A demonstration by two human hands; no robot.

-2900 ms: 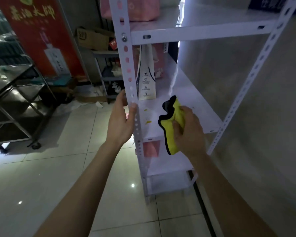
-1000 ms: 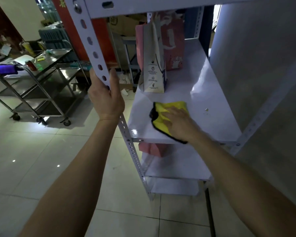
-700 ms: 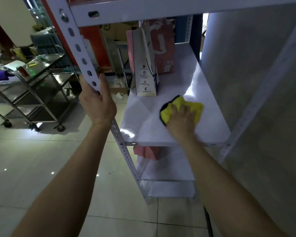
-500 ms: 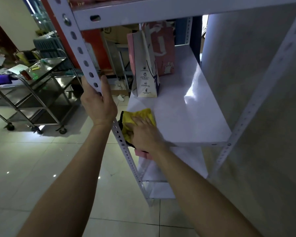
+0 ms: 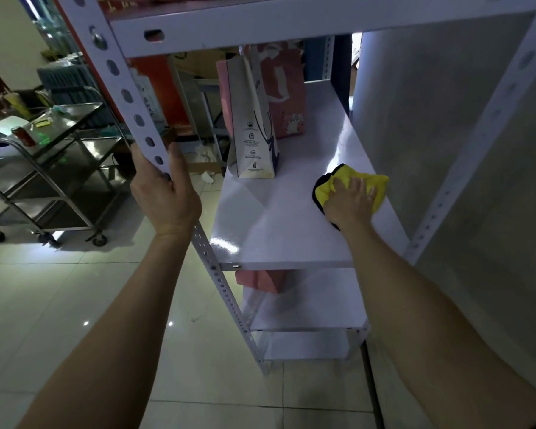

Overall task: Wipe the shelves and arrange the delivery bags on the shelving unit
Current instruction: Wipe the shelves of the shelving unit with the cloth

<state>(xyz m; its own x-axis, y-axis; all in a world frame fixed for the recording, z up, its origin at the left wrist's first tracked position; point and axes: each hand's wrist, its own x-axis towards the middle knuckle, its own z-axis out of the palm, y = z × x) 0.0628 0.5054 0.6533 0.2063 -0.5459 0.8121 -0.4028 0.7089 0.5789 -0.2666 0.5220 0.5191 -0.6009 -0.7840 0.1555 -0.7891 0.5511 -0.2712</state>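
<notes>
A white metal shelving unit fills the view. My left hand [image 5: 164, 196] grips its perforated front left post [image 5: 130, 100]. My right hand [image 5: 350, 201] presses flat on a yellow cloth with a dark edge [image 5: 375, 187] on the right side of the middle shelf [image 5: 276, 224]. A cream and pink paper delivery bag [image 5: 249, 131] stands upright further back on that shelf, with a pink delivery bag [image 5: 283, 94] behind it. Another pink bag [image 5: 259, 280] shows on the shelf below.
A steel trolley on wheels [image 5: 50, 168] stands on the tiled floor at left, carrying small items. A grey wall [image 5: 461, 150] runs close along the shelving's right side. Boxes and a red poster are behind the unit. Lower shelves [image 5: 307, 308] sit under the middle one.
My right hand slid the cloth from the shelf's front left corner across to the right side and a little further back. My left hand kept its grip on the post.
</notes>
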